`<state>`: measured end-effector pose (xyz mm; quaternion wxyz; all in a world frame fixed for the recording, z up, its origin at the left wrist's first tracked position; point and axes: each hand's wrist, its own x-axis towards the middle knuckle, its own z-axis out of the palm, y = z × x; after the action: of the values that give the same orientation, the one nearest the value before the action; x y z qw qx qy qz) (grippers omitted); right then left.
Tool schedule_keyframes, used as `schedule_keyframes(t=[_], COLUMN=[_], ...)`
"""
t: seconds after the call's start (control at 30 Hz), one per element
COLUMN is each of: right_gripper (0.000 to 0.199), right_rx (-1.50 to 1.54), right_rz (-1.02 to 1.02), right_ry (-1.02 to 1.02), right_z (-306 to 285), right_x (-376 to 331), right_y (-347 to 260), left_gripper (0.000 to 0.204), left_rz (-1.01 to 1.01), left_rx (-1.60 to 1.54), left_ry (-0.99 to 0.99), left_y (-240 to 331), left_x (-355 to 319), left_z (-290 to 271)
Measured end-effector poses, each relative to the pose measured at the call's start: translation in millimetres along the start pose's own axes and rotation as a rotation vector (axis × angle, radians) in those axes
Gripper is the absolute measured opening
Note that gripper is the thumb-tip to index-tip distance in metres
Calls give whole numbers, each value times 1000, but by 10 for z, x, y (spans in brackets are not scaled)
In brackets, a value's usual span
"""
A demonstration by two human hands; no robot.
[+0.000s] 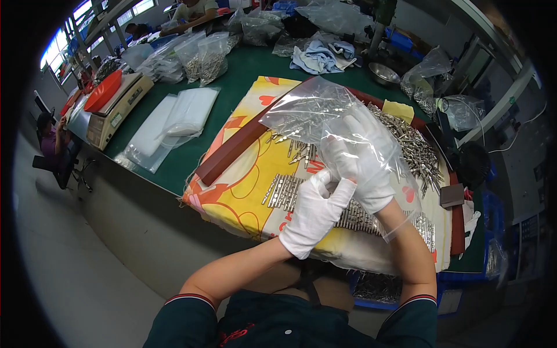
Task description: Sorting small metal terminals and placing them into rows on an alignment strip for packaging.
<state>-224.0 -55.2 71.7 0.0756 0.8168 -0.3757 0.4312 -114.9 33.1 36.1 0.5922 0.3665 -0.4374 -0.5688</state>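
A clear plastic bag (299, 110) lies across the cloth-covered work surface, with slim metal parts showing through its far end. My right hand (362, 153), in a white glove, is inside the bag; its fingers look stretched out through the glare of the film. Close beside it, my left hand (316, 211), also gloved, has thumb and forefinger pinched on the bag near the right wrist. Rows of small silvery metal pins (281, 191) lie on the cloth next to my left hand, and more are partly hidden under both hands. A heap of loose metal pins (412, 142) is on the right.
Reddish-brown bars (238, 148) edge the patterned yellow cloth (241, 197). To the left lie flat clear bags (188, 113) and a scale (119, 107) with a red tray (103, 91). Filled bags (203, 58), rags (322, 57) and a metal bowl (384, 73) stand behind. Other people sit further off.
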Motion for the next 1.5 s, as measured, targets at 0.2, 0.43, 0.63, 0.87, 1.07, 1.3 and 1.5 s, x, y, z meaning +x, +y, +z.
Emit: schedule_keyframes(t=[0.2,0.43,0.63,0.87,1.07,1.3,1.5], right_gripper=[41,40,59,35,83,80,64], right_rx=[-38,-25,-165,173,8,20,223], right_rz=[114,166,137,122,-50,23,227], right_ry=[-38,-151,-51,18,-179,-39,-39], right_z=[-19,-83,1,180,124,120,177], right_x=[56,140,154,138,169,136,335], right_y=[-114,-155,-191,-213,-294,-360,-472], left_gripper=[22,22,59,51,65,78,64], left_rz=[-40,-118,-4,-133,-84,-119,-23], left_rx=[-62,-14,-171,-421,-412,-500,-470], left_ry=[-20,-20,-51,-17,65,-194,104], left_y=[-82,-137,-102,-37,-229,30,-51], left_x=[-56,-100,63,165,-82,-4,181], left_z=[77,156,84,162,352,-15,143])
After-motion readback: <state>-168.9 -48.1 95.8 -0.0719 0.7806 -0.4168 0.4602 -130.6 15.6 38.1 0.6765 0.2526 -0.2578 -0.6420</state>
